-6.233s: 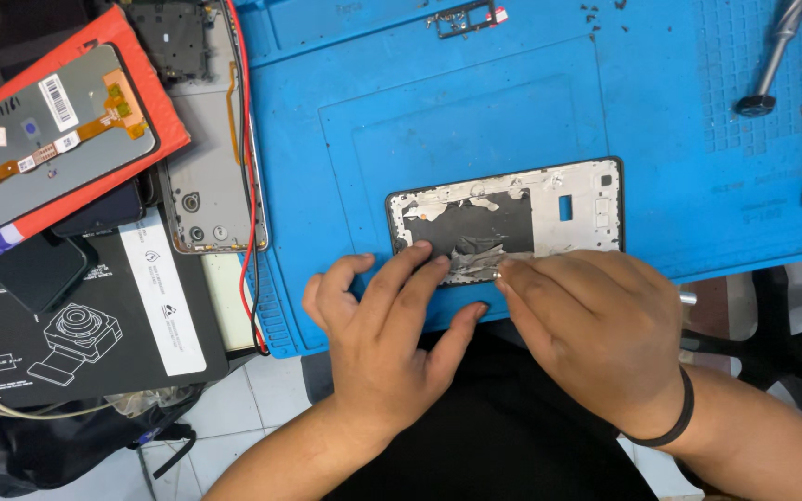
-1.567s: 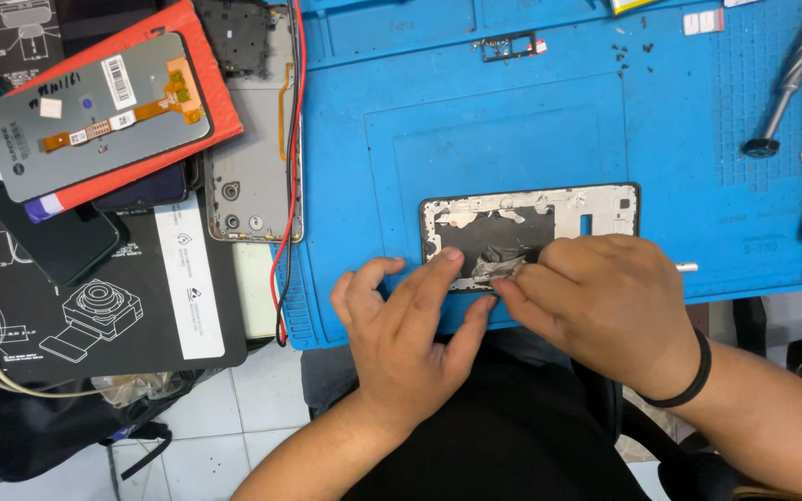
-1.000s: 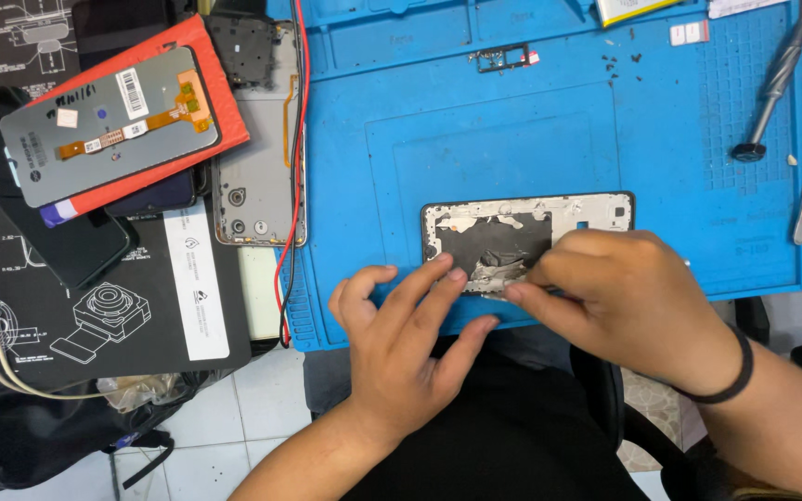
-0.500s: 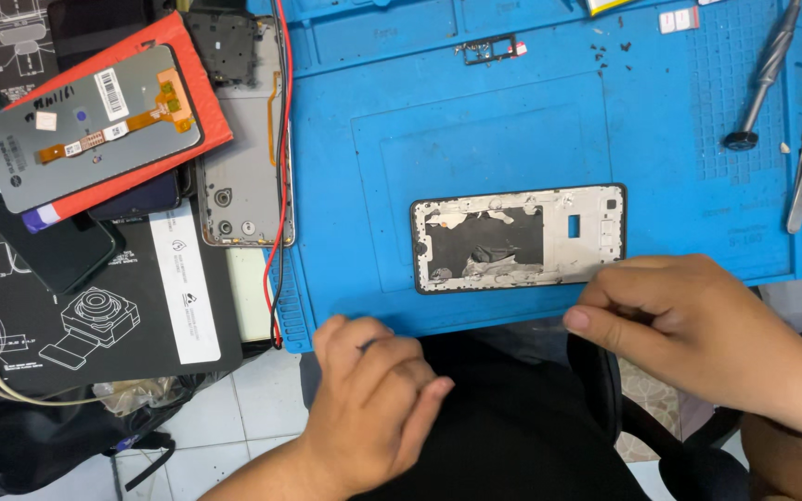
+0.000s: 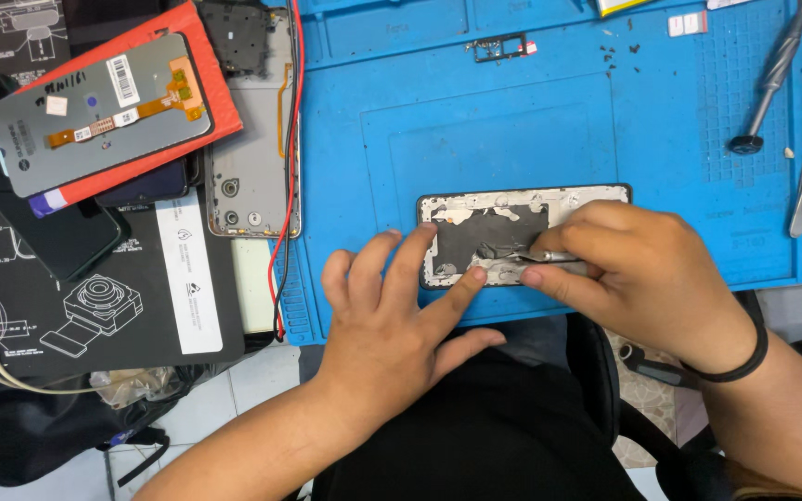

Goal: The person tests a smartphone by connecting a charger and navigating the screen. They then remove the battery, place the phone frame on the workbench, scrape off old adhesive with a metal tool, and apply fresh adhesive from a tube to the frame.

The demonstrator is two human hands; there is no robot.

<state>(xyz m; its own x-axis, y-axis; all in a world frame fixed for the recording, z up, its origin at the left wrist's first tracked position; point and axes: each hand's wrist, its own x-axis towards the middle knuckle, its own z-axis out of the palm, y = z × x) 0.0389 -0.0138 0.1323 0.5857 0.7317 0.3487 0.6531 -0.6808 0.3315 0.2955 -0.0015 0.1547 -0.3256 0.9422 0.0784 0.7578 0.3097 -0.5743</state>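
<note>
Moved: both hands are back on the phone frame (image 5: pixel 523 237) since half a second ago, when they sat off it.
Left hand (image 5: pixel 392 320): fingers spread flat, pinning the frame's left end; holding nothing.
Right hand (image 5: pixel 647 269): pinched narrow on tweezers (image 5: pixel 549 257), tips at dark residue inside the frame.
Frame: centre-right, lying on the blue mat (image 5: pixel 512 121).
Risk: a slipping tip could gouge the frame, likely if the left hand's press eases.
Containers: mat's tray recesses along the top edge hold small parts; upper-right ones hold tools (image 5: pixel 772 79).
</note>
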